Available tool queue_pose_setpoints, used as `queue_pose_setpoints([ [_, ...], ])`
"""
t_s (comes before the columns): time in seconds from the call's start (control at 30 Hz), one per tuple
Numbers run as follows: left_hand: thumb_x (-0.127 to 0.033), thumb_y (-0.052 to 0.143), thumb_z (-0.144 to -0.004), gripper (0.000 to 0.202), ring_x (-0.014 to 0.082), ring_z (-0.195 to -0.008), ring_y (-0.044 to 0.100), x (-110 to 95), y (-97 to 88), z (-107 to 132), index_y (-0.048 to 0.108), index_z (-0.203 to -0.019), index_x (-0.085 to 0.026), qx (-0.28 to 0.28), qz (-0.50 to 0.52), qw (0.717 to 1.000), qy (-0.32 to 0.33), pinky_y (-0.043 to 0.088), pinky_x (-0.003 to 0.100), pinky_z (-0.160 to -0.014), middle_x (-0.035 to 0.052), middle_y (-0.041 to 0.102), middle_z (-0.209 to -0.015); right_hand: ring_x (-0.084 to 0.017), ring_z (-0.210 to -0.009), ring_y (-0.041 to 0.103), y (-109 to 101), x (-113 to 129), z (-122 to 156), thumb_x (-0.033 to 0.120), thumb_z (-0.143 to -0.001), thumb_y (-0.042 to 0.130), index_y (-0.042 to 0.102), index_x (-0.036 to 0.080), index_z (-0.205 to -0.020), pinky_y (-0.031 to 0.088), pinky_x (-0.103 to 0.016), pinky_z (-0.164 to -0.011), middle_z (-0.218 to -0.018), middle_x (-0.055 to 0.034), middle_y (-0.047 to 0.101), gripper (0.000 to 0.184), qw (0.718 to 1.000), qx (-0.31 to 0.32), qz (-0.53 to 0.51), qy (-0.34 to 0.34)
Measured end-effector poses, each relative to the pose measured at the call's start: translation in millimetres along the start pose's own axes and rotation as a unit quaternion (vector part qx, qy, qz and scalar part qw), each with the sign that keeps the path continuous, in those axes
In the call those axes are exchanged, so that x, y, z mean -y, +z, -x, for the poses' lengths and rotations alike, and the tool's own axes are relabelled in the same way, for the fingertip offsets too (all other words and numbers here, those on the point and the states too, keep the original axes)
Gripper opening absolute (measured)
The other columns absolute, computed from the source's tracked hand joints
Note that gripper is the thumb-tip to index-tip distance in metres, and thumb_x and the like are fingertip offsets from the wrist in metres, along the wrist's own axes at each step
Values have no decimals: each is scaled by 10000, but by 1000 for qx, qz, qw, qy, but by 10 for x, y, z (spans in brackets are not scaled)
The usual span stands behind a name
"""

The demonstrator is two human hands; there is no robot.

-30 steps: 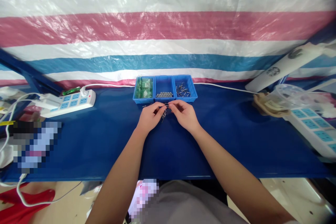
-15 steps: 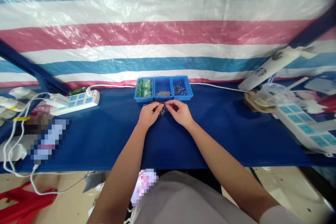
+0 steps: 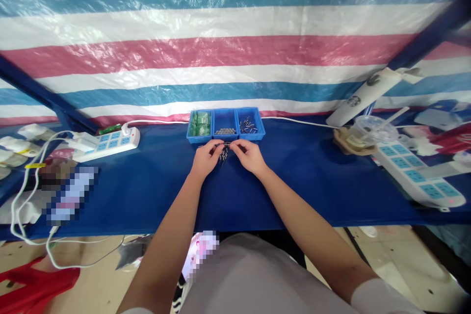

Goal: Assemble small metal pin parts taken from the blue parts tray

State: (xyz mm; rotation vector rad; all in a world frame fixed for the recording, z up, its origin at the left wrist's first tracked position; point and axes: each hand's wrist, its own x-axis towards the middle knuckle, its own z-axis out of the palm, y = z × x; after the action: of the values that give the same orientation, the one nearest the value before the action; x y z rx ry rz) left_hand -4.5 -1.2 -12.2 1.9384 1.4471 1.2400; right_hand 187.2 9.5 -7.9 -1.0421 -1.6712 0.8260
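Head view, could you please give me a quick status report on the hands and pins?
Left hand, right hand: fingertips close together at the pins, grip too small to tell. Bins just beyond the hands, not between them.

3 bins [image 3: 224,119] stand behind the pins [image 3: 223,157], between 2 power strips [image 3: 112,143].

A plastic sheet [image 3: 235,51] striped blue, white and red fills the upper frame, catching white glints of light. Dark blue posts [image 3: 429,34] slant at left and upper right. A blue tabletop [image 3: 312,171] spans the middle; pale floor [image 3: 105,282] shows at lower left and lower right.
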Motion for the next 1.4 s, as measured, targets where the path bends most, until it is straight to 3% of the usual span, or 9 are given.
queue_pose_setpoints([
  [0.3,-391,590,-960,259,109,-617,612,13,-3,4,758,-1014,-203,7,7,1000,6,487,222,-669,-4,700,-729,-184,-752,671,50,-44,18,380,-928,651,754,228,-1027,521,-323,-677,-958,-54,764,209,999,-30,8,-11],
  [0.47,-406,578,-964,269,104,-593,590,18,-6,7,749,-998,-202,8,0,1000,1,465,218,-635,-14,669,-685,-193,-779,670,36,-50,1,352,-916,674,760,237,-1000,526,-326,-662,-927,-58,745,166,999,-29,16,-42],
  [0.7,-411,582,-959,269,100,-581,580,-12,-4,3,755,-992,-207,9,4,1000,-14,465,214,-630,-22,656,-662,-201,-801,674,3,-71,-13,321,-884,706,767,240,-984,533,-327,-647,-955,-64,756,142,998,-35,26,-35],
  [1.03,-421,595,-951,271,104,-573,569,0,-6,-6,734,-1049,-210,12,14,1000,-22,468,220,-624,-33,619,-629,-187,-717,646,19,-4,11,389,-900,684,765,225,-953,521,-332,-640,-913,-67,747,191,999,-30,24,-8],
  [1.4,-423,585,-958,270,94,-560,543,14,0,-14,724,-937,-192,11,27,999,-28,430,221,-594,-34,608,-616,-195,-742,661,37,18,20,401,-900,687,759,225,-1001,516,-330,-638,-910,-65,735,215,1000,-23,19,2],
])
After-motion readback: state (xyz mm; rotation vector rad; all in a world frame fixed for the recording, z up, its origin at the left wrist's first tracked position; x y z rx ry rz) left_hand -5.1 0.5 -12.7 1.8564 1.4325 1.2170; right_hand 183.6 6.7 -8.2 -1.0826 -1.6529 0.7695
